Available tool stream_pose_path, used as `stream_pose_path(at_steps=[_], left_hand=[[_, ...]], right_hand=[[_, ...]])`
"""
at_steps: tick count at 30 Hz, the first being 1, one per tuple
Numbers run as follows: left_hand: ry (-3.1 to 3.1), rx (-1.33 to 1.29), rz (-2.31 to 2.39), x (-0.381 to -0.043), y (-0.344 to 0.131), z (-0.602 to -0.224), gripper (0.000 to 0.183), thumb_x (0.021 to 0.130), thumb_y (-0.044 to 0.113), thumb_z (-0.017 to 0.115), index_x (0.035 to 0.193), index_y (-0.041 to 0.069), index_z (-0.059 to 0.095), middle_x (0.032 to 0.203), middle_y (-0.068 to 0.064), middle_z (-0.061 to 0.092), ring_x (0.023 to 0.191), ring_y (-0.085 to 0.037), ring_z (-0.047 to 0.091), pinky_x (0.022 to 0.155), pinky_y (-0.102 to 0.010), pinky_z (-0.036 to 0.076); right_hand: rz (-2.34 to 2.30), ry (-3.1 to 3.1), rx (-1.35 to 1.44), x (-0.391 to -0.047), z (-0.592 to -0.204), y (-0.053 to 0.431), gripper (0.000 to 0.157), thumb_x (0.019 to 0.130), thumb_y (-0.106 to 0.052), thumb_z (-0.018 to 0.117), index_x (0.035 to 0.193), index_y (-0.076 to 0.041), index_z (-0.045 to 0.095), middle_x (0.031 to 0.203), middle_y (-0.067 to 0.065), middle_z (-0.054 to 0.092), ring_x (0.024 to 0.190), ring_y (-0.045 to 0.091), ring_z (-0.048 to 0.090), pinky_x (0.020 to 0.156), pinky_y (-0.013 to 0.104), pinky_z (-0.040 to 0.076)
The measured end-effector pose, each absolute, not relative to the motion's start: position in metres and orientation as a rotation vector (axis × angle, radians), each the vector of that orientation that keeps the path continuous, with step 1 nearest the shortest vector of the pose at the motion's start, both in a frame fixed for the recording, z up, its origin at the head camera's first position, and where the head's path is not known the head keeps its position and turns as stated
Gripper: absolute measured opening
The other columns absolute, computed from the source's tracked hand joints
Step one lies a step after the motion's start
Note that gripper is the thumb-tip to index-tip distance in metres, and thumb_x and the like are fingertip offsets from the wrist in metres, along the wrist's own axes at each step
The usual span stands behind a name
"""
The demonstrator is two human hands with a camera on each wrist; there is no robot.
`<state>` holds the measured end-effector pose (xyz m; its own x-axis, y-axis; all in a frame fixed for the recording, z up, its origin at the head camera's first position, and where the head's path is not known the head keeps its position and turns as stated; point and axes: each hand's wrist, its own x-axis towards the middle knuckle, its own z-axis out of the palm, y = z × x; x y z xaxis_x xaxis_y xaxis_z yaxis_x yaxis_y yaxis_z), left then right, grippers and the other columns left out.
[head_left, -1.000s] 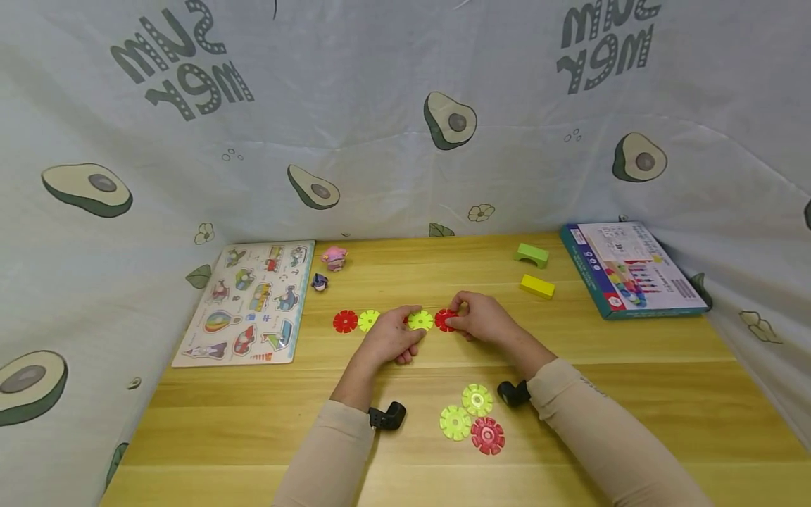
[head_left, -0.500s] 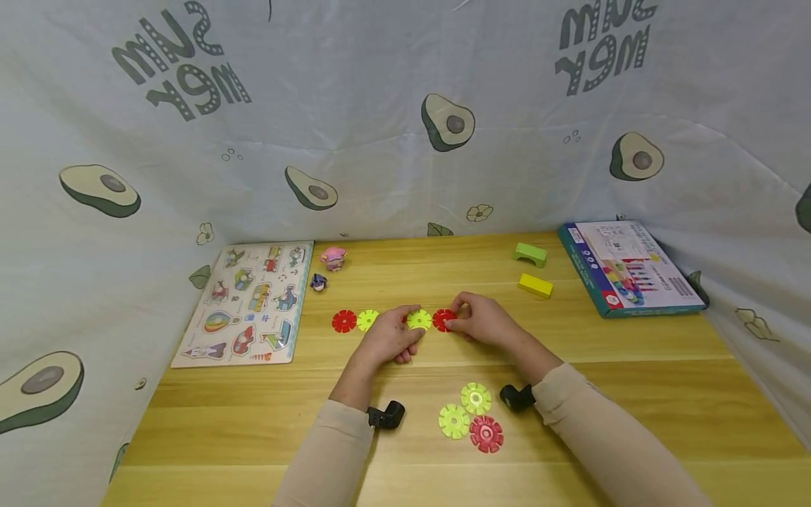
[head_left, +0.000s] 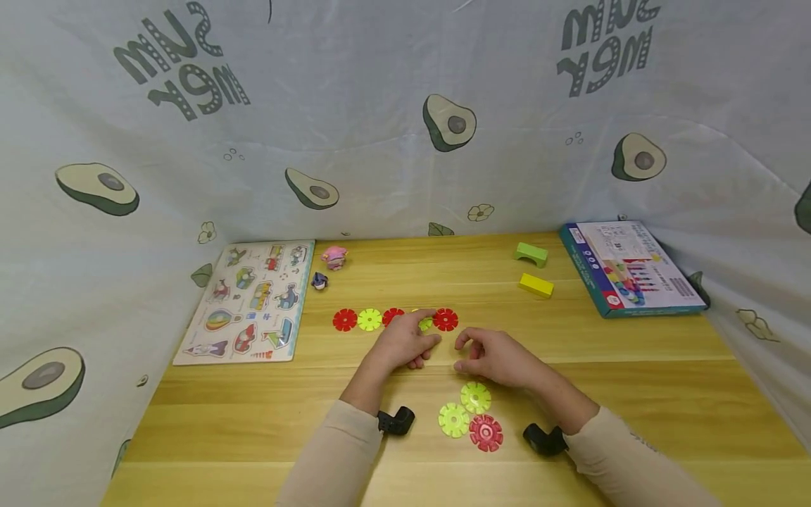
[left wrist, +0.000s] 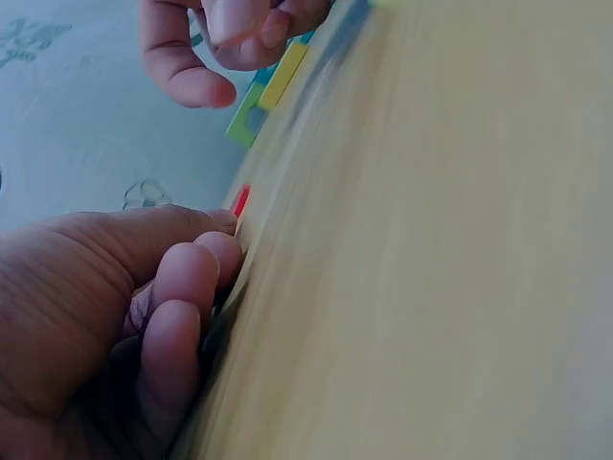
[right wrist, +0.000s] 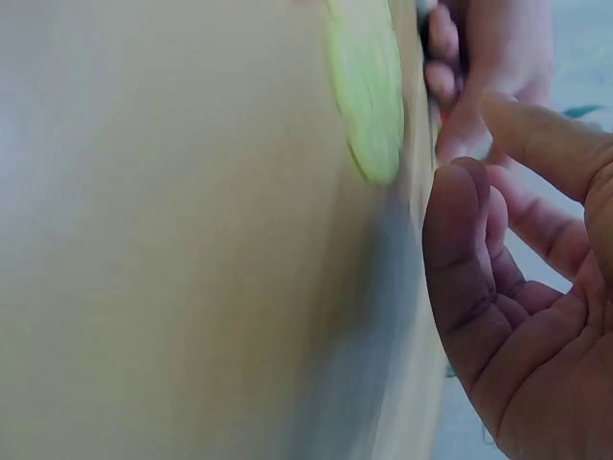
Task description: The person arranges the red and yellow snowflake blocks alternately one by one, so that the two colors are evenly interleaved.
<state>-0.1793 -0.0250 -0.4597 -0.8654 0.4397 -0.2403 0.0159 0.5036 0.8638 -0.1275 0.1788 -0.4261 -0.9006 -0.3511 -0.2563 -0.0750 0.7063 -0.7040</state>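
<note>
A row of notched flower-shaped plastic discs crosses the table: red (head_left: pixel 345 320), yellow-green (head_left: pixel 370 320), red (head_left: pixel 392 315), a partly covered yellow-green disc (head_left: pixel 426 324) and red at the right end (head_left: pixel 446 320). My left hand (head_left: pixel 405 341) lies over the row's right part, its index finger reaching the end red disc; in the left wrist view that fingertip meets a red edge (left wrist: pixel 240 200). My right hand (head_left: pixel 500 358) hovers below the row with loosely bent fingers and nothing between them. Nearby lie two yellow-green discs (head_left: pixel 476 398) and a red one (head_left: pixel 486 432).
A picture puzzle board (head_left: pixel 247 303) lies at the left, with a pink figure (head_left: pixel 334 258) and a small dark figure (head_left: pixel 319 281) beside it. Right of centre are a green arch block (head_left: pixel 531 254) and a yellow block (head_left: pixel 536 285). A boxed set (head_left: pixel 633 267) lies far right.
My right hand has let go of the end red disc and drawn back toward me. My left hand has shifted right, its index finger now at that disc.
</note>
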Motion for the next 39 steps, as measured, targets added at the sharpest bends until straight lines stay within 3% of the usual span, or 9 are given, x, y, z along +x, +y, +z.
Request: stream_pose_path(at_steps=[13, 27, 36, 39], left_hand=[[2.282, 0.380, 1.340, -0.180, 0.000, -0.459, 0.056, 0.088, 0.025, 0.065, 0.139, 0.024, 0.042, 0.053, -0.008, 0.059, 0.039, -0.021, 0.056, 0.040, -0.034, 0.051], [2.341, 0.331, 1.279, -0.178, 0.003, -0.458, 0.049, 0.092, 0.027, 0.058, 0.139, 0.026, 0.043, 0.052, -0.007, 0.059, 0.037, -0.019, 0.054, 0.038, -0.031, 0.049], [2.349, 0.293, 1.275, -0.179, 0.003, -0.460, 0.051, 0.092, 0.027, 0.058, 0.140, 0.027, 0.041, 0.051, -0.007, 0.059, 0.037, -0.019, 0.055, 0.039, -0.030, 0.050], [2.351, 0.294, 1.278, -0.179, 0.002, -0.460, 0.050, 0.093, 0.027, 0.057, 0.140, 0.026, 0.041, 0.051, -0.007, 0.059, 0.037, -0.019, 0.055, 0.039, -0.030, 0.050]], right_hand=[[-0.957, 2.374, -0.577, -0.074, -0.426, 0.168, 0.042, 0.074, -0.028, 0.078, 0.113, -0.019, 0.064, 0.063, -0.007, 0.053, 0.051, 0.007, 0.048, 0.044, 0.023, 0.041], [-0.848, 2.447, -0.656, -0.065, -0.427, 0.164, 0.041, 0.071, -0.023, 0.080, 0.108, -0.023, 0.061, 0.060, -0.010, 0.050, 0.049, 0.003, 0.045, 0.045, 0.021, 0.039], [-0.774, 2.551, -0.668, -0.065, -0.425, 0.162, 0.039, 0.068, -0.028, 0.082, 0.096, -0.029, 0.055, 0.083, -0.009, 0.046, 0.071, 0.007, 0.046, 0.063, 0.022, 0.041], [-0.773, 2.587, -0.683, -0.065, -0.424, 0.162, 0.035, 0.070, -0.028, 0.081, 0.091, -0.029, 0.054, 0.083, -0.011, 0.047, 0.072, 0.006, 0.046, 0.063, 0.022, 0.042]])
